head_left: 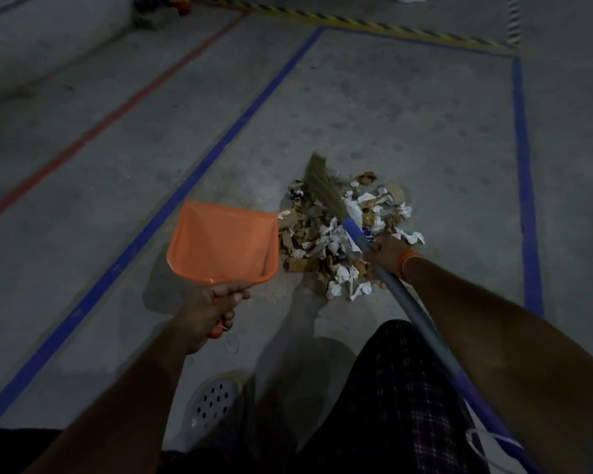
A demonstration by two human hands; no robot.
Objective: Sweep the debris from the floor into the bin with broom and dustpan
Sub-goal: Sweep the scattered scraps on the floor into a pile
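Head view: left hand [209, 311] gripped orange dustpan [223, 242], lip just left of debris pile [346, 234]; right hand [387, 251] gripped broom [322, 186] over pile. Open concrete floor [391, 114] beyond, inside blue tape lines [524, 186].

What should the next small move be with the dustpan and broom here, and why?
Probably lower the orange dustpan so its open edge lies flat on the floor against the left side of the debris pile. The left hand holds it by the handle, seemingly raised and empty, while the right hand grips the broom, whose bristles lie over the pile's far side, ready to pull debris toward the pan.
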